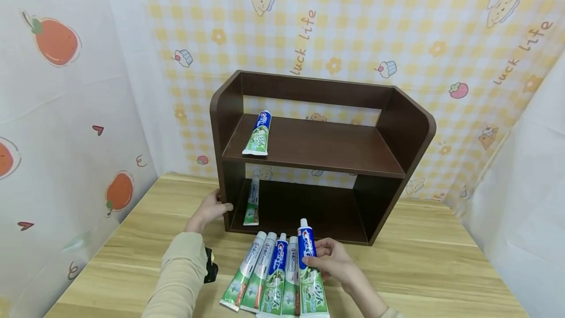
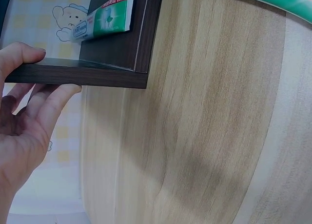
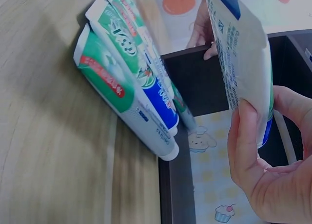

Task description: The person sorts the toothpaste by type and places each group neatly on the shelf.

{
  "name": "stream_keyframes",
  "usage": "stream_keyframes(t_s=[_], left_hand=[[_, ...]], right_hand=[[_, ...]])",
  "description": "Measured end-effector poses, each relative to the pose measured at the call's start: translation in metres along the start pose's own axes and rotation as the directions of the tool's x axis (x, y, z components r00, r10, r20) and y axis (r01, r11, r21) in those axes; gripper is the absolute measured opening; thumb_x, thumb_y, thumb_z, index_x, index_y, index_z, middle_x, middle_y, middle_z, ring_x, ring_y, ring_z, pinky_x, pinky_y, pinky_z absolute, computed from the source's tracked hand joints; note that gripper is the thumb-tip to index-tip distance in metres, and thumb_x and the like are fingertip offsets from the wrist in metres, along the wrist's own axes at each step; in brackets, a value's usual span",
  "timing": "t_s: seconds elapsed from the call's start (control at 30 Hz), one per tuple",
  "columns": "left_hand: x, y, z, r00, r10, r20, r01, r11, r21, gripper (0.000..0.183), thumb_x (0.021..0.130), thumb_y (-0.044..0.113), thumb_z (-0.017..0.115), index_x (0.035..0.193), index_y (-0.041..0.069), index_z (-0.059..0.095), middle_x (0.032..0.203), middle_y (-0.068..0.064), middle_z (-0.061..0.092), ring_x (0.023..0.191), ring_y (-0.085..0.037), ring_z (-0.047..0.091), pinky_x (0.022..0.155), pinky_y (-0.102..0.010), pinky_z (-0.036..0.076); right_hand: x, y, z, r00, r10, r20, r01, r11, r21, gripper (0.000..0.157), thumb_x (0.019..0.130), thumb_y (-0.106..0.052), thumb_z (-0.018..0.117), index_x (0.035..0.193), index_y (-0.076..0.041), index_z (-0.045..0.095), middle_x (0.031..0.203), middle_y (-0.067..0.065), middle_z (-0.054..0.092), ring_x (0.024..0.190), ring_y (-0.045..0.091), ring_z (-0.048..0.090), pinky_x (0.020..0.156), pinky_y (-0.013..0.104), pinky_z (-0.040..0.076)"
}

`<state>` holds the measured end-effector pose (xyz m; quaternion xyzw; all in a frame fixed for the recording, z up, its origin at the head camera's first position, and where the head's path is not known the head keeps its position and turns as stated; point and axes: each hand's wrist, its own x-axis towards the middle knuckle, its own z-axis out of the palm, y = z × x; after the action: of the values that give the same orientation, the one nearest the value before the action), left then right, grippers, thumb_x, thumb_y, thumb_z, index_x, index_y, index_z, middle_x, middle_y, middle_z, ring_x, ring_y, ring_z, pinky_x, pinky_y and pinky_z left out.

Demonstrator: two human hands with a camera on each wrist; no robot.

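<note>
My left hand (image 1: 211,210) grips the left side panel of a dark brown two-tier shelf (image 1: 318,166), thumb on the inner face and fingers outside, as the left wrist view shows. A blue and green toothpaste tube (image 1: 309,264) is pinched in my right hand (image 1: 333,261), lifted off the table with its cap toward the shelf. Beside it several toothpaste tubes (image 1: 273,278) lie in a row, caps toward the shelf. On the upper board rests one blue and green tube (image 1: 259,134); a white and green tube (image 1: 252,202) lies at the left of the lower board.
The shelf stands on a wood-grain table (image 1: 419,259) close to a yellow checkered backdrop (image 1: 353,53). White printed cloth (image 1: 88,102) hangs along the left side. A black wrist device (image 1: 211,266) sits at my left sleeve.
</note>
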<state>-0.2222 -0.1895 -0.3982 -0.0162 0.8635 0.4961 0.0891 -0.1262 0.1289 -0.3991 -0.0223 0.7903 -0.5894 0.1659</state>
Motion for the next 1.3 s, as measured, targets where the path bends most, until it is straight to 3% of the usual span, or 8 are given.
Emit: stream_keyframes(t_s=[0.43, 1.0, 1.3], left_hand=[[0.0, -0.001, -0.001, 1.0, 0.013, -0.008, -0.012, 1.0, 0.022, 0.066, 0.085, 0.014, 0.052, 0.139, -0.009, 0.02, 0.135, -0.033, 0.034, 0.122, -0.044, 0.04, 0.096, -0.051, 0.041], [0.0, -0.002, 0.0, 1.0, 0.006, -0.003, -0.006, 1.0, -0.01, 0.069, 0.085, 0.013, 0.051, 0.141, -0.009, 0.015, 0.139, -0.033, 0.029, 0.123, -0.045, 0.038, 0.095, -0.049, 0.043], [0.0, -0.002, 0.0, 1.0, 0.022, -0.011, -0.022, 1.0, 0.015, 0.065, 0.085, 0.012, 0.051, 0.139, -0.008, 0.021, 0.136, -0.033, 0.032, 0.122, -0.045, 0.039, 0.098, -0.052, 0.039]], right_hand=[[-0.005, -0.017, -0.002, 1.0, -0.007, 0.012, 0.007, 1.0, -0.002, 0.052, 0.078, -0.017, 0.07, 0.115, 0.009, 0.044, 0.085, 0.006, 0.061, 0.06, 0.011, 0.06, 0.054, 0.029, 0.053], [-0.008, -0.037, -0.004, 0.998, -0.063, 0.012, 0.063, 0.998, 0.007, 0.051, 0.078, -0.016, 0.07, 0.114, 0.008, 0.044, 0.082, 0.005, 0.063, 0.06, 0.011, 0.059, 0.051, 0.028, 0.049], [-0.014, -0.05, -0.006, 0.996, -0.088, 0.016, 0.087, 0.996, 0.006, 0.053, 0.077, -0.018, 0.071, 0.114, 0.008, 0.044, 0.085, 0.007, 0.064, 0.062, 0.012, 0.06, 0.05, 0.025, 0.049]])
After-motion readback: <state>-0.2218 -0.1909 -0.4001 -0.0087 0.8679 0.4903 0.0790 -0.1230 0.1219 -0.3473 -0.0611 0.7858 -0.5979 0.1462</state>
